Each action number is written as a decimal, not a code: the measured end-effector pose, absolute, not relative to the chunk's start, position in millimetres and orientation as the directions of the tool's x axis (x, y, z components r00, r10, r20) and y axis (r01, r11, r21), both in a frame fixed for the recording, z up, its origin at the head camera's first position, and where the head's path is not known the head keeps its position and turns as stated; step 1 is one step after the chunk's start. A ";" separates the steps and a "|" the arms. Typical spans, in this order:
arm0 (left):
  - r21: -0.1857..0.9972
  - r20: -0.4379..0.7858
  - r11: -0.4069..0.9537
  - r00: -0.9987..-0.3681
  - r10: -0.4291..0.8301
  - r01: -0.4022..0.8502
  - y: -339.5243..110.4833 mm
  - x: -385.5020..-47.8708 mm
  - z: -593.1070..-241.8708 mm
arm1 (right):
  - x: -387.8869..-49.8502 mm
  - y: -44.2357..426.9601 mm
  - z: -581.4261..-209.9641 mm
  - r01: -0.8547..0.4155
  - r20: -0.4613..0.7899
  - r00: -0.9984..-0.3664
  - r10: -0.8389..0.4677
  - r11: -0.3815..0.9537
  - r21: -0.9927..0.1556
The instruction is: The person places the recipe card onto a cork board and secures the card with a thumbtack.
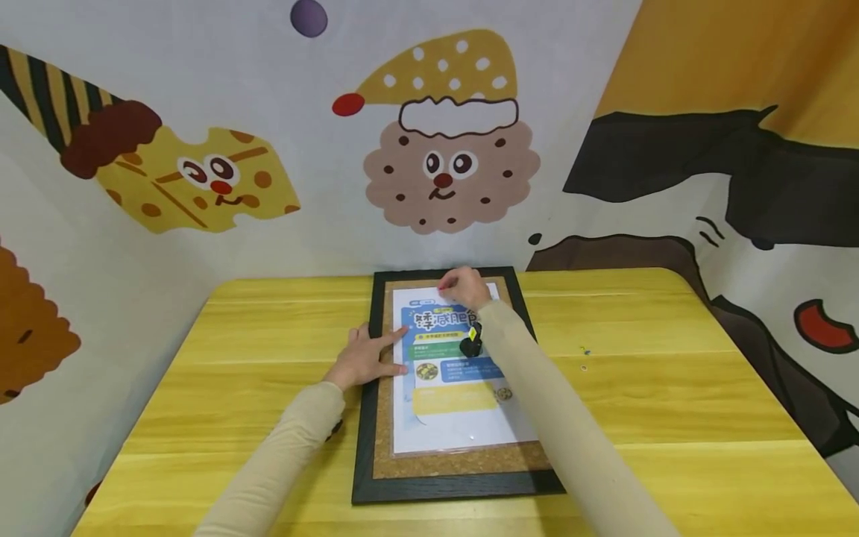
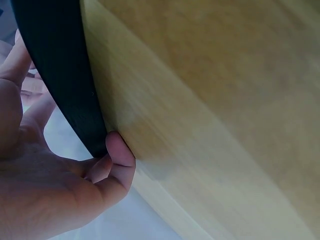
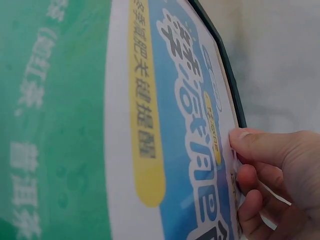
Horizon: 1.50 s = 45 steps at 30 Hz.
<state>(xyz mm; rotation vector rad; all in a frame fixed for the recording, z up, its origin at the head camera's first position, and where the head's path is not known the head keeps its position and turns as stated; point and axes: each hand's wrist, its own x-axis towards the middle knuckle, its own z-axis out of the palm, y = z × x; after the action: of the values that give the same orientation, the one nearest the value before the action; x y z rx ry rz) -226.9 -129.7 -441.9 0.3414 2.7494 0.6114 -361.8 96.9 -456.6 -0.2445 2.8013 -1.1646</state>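
Note:
A printed poster [image 1: 456,429] in a clear sleeve lies on a cork board [image 1: 429,466] with a black frame [image 1: 456,488]. My left hand [image 1: 362,358] rests across the frame's left side, thumb and one finger spread on the poster; in the left wrist view the hand [image 2: 55,175] has curled fingertips against the outer edge of the frame [image 2: 60,65]. At the poster's top edge my right hand [image 1: 466,289] pinches something small and red [image 1: 442,288]. The right wrist view shows that hand [image 3: 285,170] with its thumb at the poster's [image 3: 120,125] edge; the red thing is hidden there.
A yellow wooden table [image 1: 644,418] surrounds the frame. Small bits [image 1: 587,352] lie on it to the right. A black device [image 1: 472,344] at my right wrist covers part of the poster. Behind the table hangs a cloth [image 1: 322,201] with cartoon prints.

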 end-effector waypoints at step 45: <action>0.425 -0.234 0.887 -0.924 0.302 0.182 -130.9 -225.9 -443.7 | -373.4 98.5 -452.8 -0.130 -0.069 -0.966 -0.250 0.698 -0.704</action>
<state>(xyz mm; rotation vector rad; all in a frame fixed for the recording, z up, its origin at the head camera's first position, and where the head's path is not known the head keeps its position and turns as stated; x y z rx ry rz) -225.9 -130.9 -443.7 0.3628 2.7596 0.5808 -373.4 98.5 -452.8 -0.3096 2.7452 -1.1207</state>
